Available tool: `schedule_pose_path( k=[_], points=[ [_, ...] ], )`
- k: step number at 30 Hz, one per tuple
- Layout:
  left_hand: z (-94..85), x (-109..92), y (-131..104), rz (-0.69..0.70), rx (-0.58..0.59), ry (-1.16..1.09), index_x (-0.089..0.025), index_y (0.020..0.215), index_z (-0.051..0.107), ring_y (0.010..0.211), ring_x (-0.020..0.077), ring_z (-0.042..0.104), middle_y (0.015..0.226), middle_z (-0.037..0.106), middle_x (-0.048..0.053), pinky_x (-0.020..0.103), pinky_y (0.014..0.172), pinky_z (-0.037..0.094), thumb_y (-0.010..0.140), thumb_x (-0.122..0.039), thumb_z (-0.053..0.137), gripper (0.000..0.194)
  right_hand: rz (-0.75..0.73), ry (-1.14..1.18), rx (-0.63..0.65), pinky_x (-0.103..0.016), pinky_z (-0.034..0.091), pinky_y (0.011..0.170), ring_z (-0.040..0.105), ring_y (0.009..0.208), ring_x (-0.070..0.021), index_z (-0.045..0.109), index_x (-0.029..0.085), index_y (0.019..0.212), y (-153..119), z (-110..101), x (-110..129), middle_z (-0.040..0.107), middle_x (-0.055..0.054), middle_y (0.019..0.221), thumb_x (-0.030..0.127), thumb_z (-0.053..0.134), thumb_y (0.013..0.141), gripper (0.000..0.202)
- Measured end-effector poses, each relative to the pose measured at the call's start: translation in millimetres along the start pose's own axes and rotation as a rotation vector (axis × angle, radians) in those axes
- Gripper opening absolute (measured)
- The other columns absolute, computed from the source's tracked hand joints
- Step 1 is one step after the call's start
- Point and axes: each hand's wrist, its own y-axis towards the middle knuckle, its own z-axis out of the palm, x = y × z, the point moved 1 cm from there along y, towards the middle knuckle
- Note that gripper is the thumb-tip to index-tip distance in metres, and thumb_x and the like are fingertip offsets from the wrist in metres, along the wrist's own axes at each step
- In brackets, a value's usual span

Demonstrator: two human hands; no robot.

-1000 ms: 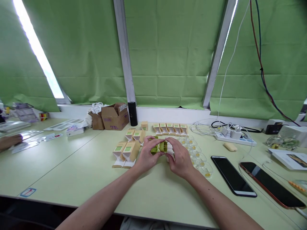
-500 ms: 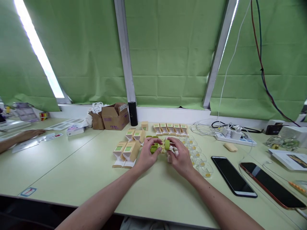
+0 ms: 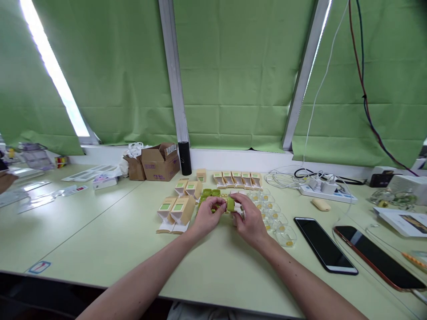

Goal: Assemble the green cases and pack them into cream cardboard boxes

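Note:
A small green piece is held up between my two hands. My right hand grips it from the right, thumb below and fingers above, with something white beside it. On its left side, my left hand has thumb and fingertips pinched together at the piece; what they hold is too small to make out. Several green pieces lie just behind my left hand. Open beige boxes with green labels stand to the left, and clear plastic cups with yellow centres stand to the right, partly behind my right hand.
More beige boxes stand in a row at the back. Two phones lie on the right, near a power strip with cables. A cardboard box and a black cylinder stand at the back left. Another person's hand is at the far left.
My left fingertips have moved right and closed together near the green piece, uncovering green pieces behind. The piece has shifted slightly left and down. The other person's hand has drawn back to the left.

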Motion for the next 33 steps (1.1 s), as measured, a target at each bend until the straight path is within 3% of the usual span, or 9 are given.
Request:
schedule_pose_path(
  k=[14, 33],
  points=[
    [0.8, -4.0, 1.0, -0.088, 0.071, -0.162, -0.016, 0.087, 0.069, 0.075, 0.0163, 0.063, 0.08, 0.07, 0.004, 0.029, 0.074, 0.052, 0.083, -0.062, 0.08, 0.047, -0.029, -0.012, 0.013, -0.051, 0.059, 0.112, 0.067, 0.132, -0.0286, 0.059, 0.025, 0.141, -1.6, 2.3, -1.6, 0.071, -0.012, 0.136, -0.001, 0.053, 0.084, 0.062],
    [2.5, -5.1, 1.0, -0.11, 0.06, -0.191, -0.017, 0.083, 0.065, 0.073, 0.0151, 0.06, 0.078, 0.066, 0.002, 0.028, 0.073, 0.05, 0.083, -0.057, 0.079, 0.042, 0.014, 0.023, 0.016, -0.05, 0.061, 0.108, 0.069, 0.127, -0.0284, 0.061, 0.025, 0.138, -0.1, 2.0, 0.9, 0.071, -0.012, 0.134, 0.0, 0.055, 0.082, 0.062]
  ],
)
